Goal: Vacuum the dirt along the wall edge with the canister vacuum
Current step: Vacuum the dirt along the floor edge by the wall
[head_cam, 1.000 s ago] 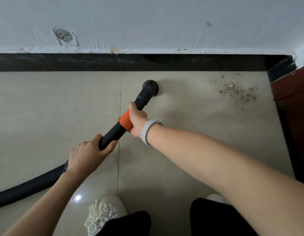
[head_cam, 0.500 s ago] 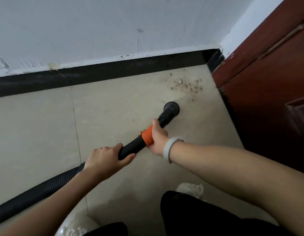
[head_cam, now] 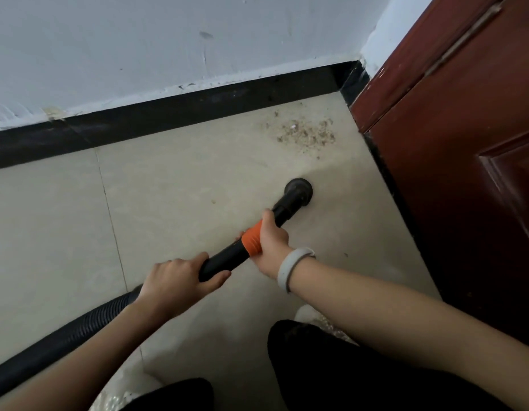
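Note:
A black vacuum wand (head_cam: 227,258) with an orange collar (head_cam: 252,241) ends in a round black nozzle (head_cam: 298,189) on the beige tiled floor. My right hand (head_cam: 272,244) grips the wand at the orange collar. My left hand (head_cam: 180,281) grips the wand lower down, where the ribbed black hose (head_cam: 64,342) begins. A patch of brown dirt (head_cam: 306,133) lies in the corner near the black baseboard (head_cam: 198,105), a little beyond the nozzle. The canister is out of view.
A dark red door (head_cam: 453,173) stands along the right side, close to the nozzle and the dirt. The white wall (head_cam: 168,40) rises above the baseboard. My legs in black trousers and white shoes are at the bottom.
The view has swung right toward the corner. The nozzle has travelled right along the floor, away from the baseboard and nearer to the door and the dirt patch. Both hands keep their grip.

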The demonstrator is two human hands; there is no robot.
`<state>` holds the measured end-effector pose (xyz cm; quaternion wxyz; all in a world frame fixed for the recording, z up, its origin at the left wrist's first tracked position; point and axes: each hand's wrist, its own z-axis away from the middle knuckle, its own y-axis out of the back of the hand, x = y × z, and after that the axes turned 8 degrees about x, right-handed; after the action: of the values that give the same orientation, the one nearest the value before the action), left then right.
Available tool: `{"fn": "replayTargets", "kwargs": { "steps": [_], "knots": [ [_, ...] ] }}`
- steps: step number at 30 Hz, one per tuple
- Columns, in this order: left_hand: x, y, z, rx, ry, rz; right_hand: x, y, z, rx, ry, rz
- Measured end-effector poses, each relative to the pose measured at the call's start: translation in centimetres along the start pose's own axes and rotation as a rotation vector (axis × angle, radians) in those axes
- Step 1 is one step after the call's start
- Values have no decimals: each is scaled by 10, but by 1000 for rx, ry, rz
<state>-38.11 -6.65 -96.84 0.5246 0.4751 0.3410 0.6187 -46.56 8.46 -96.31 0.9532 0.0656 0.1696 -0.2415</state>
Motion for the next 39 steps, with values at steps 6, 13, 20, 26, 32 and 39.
{"fn": "replayTargets", "kwargs": {
  "steps": [6,13,20,26,32,39],
  "knots": [
    [-8,16,-25,55,63,-1,-23,-27,-6,-44,2,8],
    [41,7,-52,-2,-5,-14,-54,10,-24,20,53,-39],
    [94,6,-84,-8,-127,-35,-96,51,-34,85,80,-108],
    [131,7,-121,15,-202,-17,-137,72,-48,126,100,-128],
    [124,1,-121,10,-140,23,-142,65,-56,57,96,-77],
    [76,-3,-91,33,-35,-13,-100,28,-55,-29,99,-66]
  ]
}}
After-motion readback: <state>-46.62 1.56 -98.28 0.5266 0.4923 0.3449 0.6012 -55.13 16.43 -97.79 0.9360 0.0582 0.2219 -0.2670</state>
